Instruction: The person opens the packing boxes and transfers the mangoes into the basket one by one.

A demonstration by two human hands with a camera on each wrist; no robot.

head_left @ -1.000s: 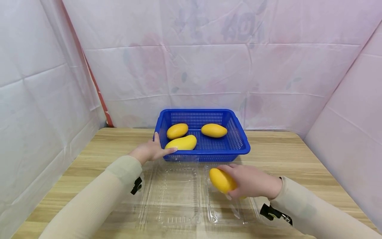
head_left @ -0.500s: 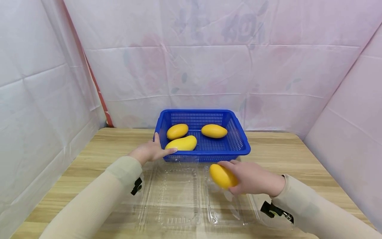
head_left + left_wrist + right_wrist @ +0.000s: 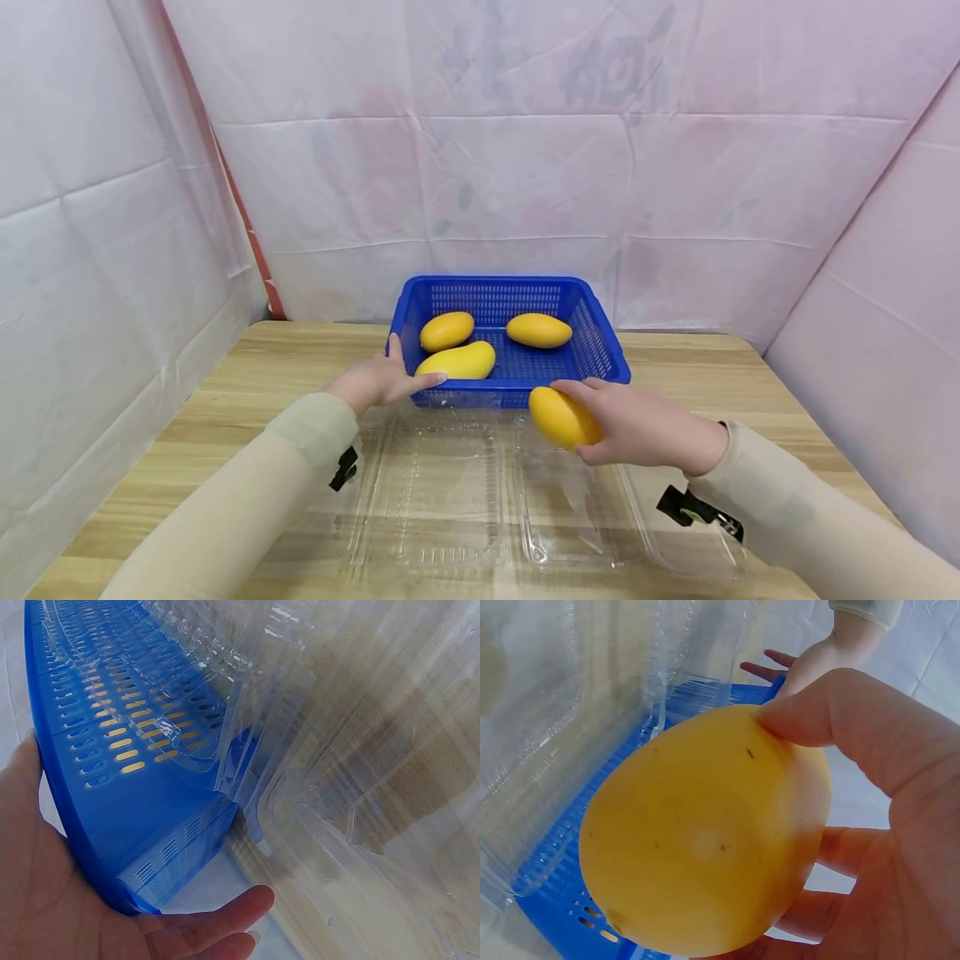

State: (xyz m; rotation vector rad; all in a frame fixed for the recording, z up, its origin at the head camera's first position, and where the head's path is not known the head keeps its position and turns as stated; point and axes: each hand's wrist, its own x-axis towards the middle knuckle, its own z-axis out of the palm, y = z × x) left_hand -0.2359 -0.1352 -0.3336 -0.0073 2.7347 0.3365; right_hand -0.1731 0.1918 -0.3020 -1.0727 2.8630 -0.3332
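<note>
My right hand (image 3: pixel 645 423) grips a yellow mango (image 3: pixel 562 418) between thumb and fingers, over the front rim of the blue basket (image 3: pixel 517 384). In the right wrist view the mango (image 3: pixel 705 832) shows small dark specks. Three more mangoes lie in the basket: a paler mango (image 3: pixel 456 361) at front left, one mango (image 3: pixel 447 331) behind it, another mango (image 3: pixel 538 331) towards the right. My left hand (image 3: pixel 378 377) rests at the basket's front left corner, thumb along the rim. The left wrist view shows its fingers (image 3: pixel 210 926) extended straight past the corner.
In front of the basket, clear plastic trays, one at left (image 3: pixel 450 500) and one at right (image 3: pixel 570 525), lie on the wooden table (image 3: pixel 300 367). White patterned cloth (image 3: pixel 525 183) hangs behind and on both sides.
My right hand has lifted the mango away from the right plastic tray, forward to the basket's front rim. My left hand has stayed at the basket corner.
</note>
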